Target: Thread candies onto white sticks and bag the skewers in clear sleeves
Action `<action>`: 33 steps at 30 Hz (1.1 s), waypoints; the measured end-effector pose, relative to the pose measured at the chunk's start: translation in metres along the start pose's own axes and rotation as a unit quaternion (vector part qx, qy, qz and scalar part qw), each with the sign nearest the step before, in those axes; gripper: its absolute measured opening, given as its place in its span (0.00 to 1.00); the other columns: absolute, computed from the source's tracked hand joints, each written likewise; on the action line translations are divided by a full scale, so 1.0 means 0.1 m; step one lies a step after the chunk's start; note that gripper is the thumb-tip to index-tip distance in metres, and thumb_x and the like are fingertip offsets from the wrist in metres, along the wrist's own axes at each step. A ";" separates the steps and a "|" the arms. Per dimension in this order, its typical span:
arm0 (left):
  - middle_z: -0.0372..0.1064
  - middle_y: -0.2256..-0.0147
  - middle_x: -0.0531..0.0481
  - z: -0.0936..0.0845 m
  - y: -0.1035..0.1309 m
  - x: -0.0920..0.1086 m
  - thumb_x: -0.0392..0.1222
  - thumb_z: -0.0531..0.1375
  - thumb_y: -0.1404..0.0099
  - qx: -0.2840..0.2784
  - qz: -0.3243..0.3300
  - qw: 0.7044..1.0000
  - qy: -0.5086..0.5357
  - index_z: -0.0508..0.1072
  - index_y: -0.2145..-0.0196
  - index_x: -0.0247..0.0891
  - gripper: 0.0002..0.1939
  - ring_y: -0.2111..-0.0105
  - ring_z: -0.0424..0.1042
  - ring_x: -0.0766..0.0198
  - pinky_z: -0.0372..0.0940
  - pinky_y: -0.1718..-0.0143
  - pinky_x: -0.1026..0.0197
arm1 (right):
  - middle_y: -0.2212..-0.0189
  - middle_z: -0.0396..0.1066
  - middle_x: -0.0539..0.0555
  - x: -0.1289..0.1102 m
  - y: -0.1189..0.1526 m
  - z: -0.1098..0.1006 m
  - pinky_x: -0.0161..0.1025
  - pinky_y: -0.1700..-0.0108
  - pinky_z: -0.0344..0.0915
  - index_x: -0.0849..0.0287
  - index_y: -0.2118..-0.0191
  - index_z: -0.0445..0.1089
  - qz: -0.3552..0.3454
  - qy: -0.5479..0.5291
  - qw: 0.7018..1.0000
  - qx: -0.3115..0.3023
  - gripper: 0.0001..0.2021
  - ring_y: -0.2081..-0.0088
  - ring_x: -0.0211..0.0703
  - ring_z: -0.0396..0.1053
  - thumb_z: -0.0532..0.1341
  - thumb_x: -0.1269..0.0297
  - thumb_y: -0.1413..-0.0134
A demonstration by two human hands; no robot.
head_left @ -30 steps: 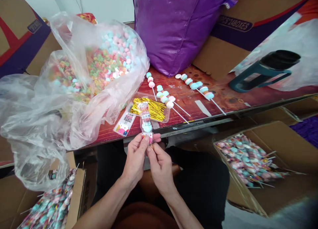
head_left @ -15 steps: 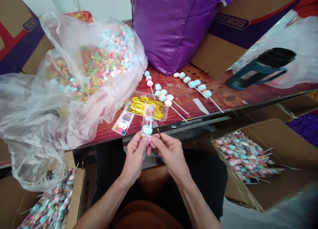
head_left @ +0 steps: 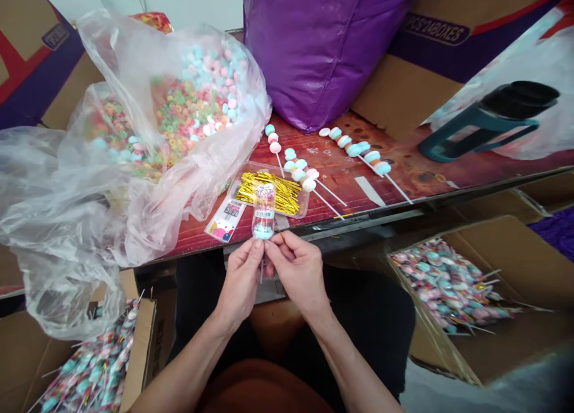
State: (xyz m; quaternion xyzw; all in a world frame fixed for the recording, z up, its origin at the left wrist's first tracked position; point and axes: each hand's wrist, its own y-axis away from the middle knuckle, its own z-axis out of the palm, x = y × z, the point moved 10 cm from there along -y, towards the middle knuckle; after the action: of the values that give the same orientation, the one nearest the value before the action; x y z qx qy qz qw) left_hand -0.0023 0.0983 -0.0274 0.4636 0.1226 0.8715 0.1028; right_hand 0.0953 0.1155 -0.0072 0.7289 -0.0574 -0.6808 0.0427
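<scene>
Upright in front of me is a candy skewer in a clear printed bag (head_left: pixel 264 213), its stick pointing down. My left hand (head_left: pixel 238 278) pinches the bag's gathered neck around the stick, thumb on top. Close against it, my right hand (head_left: pixel 301 275) is closed, with a thin gold twist tie (head_left: pixel 282 236) showing at its fingertips by the neck. Behind the skewer lies a clear tray of gold twist ties (head_left: pixel 287 195). A flat printed bag (head_left: pixel 225 220) rests left of the tray. Unwrapped candy skewers (head_left: pixel 300 173) lie to its right.
A large clear plastic bag of loose candies (head_left: pixel 192 111) covers the table's left. Behind stands a purple sack (head_left: pixel 314 54); a teal bottle (head_left: pixel 470 129) leans at right. Cardboard boxes of wrapped skewers stand low at left (head_left: pixel 139 347) and right (head_left: pixel 506 245).
My right hand has moved in to the left, bringing the twist tie against the bag's neck. The bagged skewer stands slightly further left and more turned. The view has shifted a little.
</scene>
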 end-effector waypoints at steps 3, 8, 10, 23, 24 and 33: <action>0.55 0.78 0.57 -0.07 -0.04 -0.02 0.50 0.68 0.41 0.029 -0.011 1.000 -0.001 0.74 0.71 0.33 0.15 0.78 0.51 0.74 0.50 0.77 0.69 | 0.75 0.73 0.50 -0.07 0.05 -0.01 0.33 0.69 0.67 0.58 0.67 0.72 -0.053 0.100 0.993 -0.019 0.10 0.73 0.38 0.70 0.58 0.60 0.38; 0.58 0.77 0.56 -0.08 -0.10 -0.04 0.51 0.66 0.39 0.011 -0.011 0.999 -0.033 0.68 0.76 0.33 0.19 0.80 0.47 0.76 0.45 0.79 0.68 | 0.63 0.73 0.55 -0.10 0.17 -0.17 0.36 0.63 0.67 0.57 0.53 0.76 -0.104 0.116 0.988 -0.012 0.15 0.64 0.41 0.70 0.52 0.63 0.34; 0.59 0.77 0.56 -0.06 -0.09 -0.04 0.52 0.65 0.38 0.003 -0.007 0.999 -0.050 0.67 0.75 0.33 0.19 0.80 0.48 0.77 0.44 0.79 0.69 | 0.67 0.71 0.53 -0.11 0.20 -0.22 0.35 0.65 0.66 0.57 0.54 0.77 -0.114 0.094 0.989 -0.012 0.15 0.69 0.38 0.68 0.53 0.64 0.34; 0.62 0.77 0.58 -0.01 -0.01 -0.11 0.49 0.65 0.38 0.001 0.022 0.996 -0.081 0.67 0.65 0.38 0.14 0.79 0.58 0.74 0.51 0.78 0.70 | 0.79 0.71 0.47 0.19 0.19 -0.26 0.31 0.79 0.58 0.59 0.72 0.72 0.007 -0.100 0.993 0.055 0.08 0.82 0.31 0.59 0.68 0.62 0.48; 0.63 0.76 0.57 0.00 -0.01 -0.12 0.49 0.65 0.37 -0.003 0.028 0.996 -0.089 0.68 0.65 0.38 0.14 0.78 0.59 0.73 0.52 0.77 0.70 | 0.80 0.70 0.47 0.20 0.18 -0.27 0.31 0.79 0.58 0.59 0.73 0.71 0.013 -0.102 0.993 0.063 0.09 0.81 0.31 0.59 0.69 0.61 0.49; 0.63 0.74 0.56 0.04 0.03 -0.14 0.48 0.65 0.36 -0.013 0.029 0.997 -0.065 0.73 0.64 0.36 0.12 0.77 0.55 0.74 0.51 0.76 0.69 | 0.79 0.69 0.48 -0.04 0.25 -0.35 0.32 0.72 0.62 0.57 0.75 0.68 -0.079 0.126 0.983 0.109 0.12 0.76 0.35 0.63 0.63 0.62 0.42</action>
State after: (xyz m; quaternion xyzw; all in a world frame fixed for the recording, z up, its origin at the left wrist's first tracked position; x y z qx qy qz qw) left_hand 0.0087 0.0922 -0.0347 0.5217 0.0908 0.8434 0.0909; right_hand 0.1296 0.0910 0.0023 0.8113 -0.0674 -0.5746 -0.0839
